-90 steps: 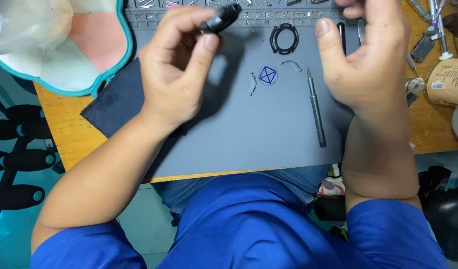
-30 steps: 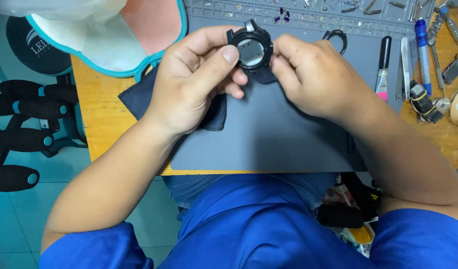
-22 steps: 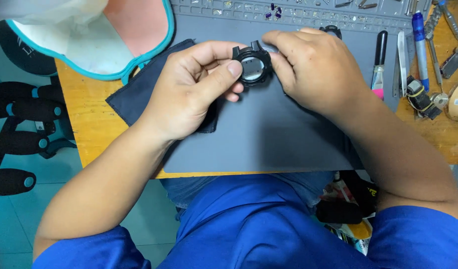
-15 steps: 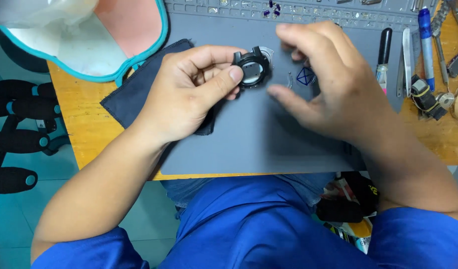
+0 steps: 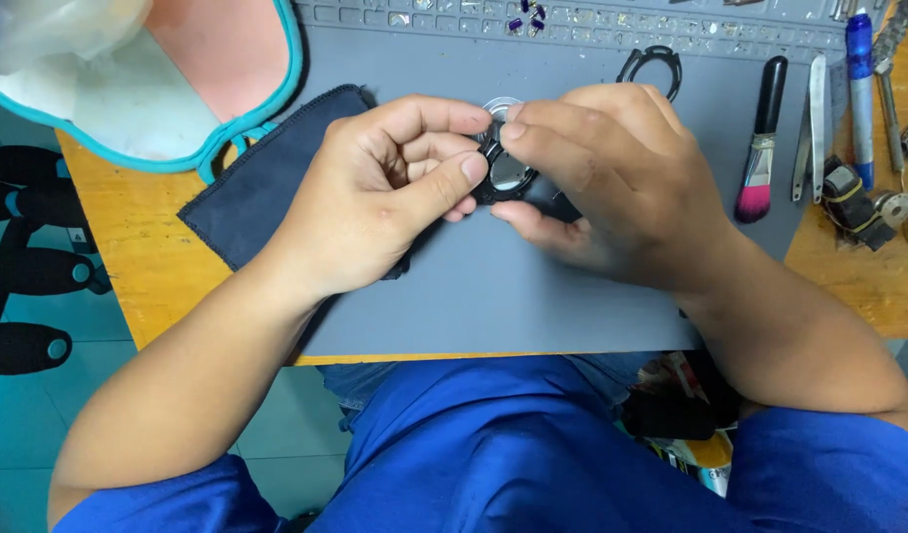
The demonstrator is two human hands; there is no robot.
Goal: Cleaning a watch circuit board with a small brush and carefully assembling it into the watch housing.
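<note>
My left hand point(image 5: 385, 188) and my right hand point(image 5: 602, 178) meet over the grey work mat point(image 5: 493, 296), both pinching a small round black watch case point(image 5: 503, 170) with a shiny metal face. The left thumb and fingers grip its left side. Right fingertips press on its top and right edge, and the right thumb lies under it. Most of the case is hidden by my fingers.
A dark cloth point(image 5: 266, 188) lies under my left wrist. A black ring part point(image 5: 651, 64), a pink-tipped brush point(image 5: 760, 148), tweezers point(image 5: 814, 128) and a blue pen tool point(image 5: 861, 79) lie at the mat's right. A teal-edged tray point(image 5: 207, 89) sits at the upper left.
My right hand left the case half a second ago with its fingers spread over the mat; now it is back, pinching the case together with the left hand.
</note>
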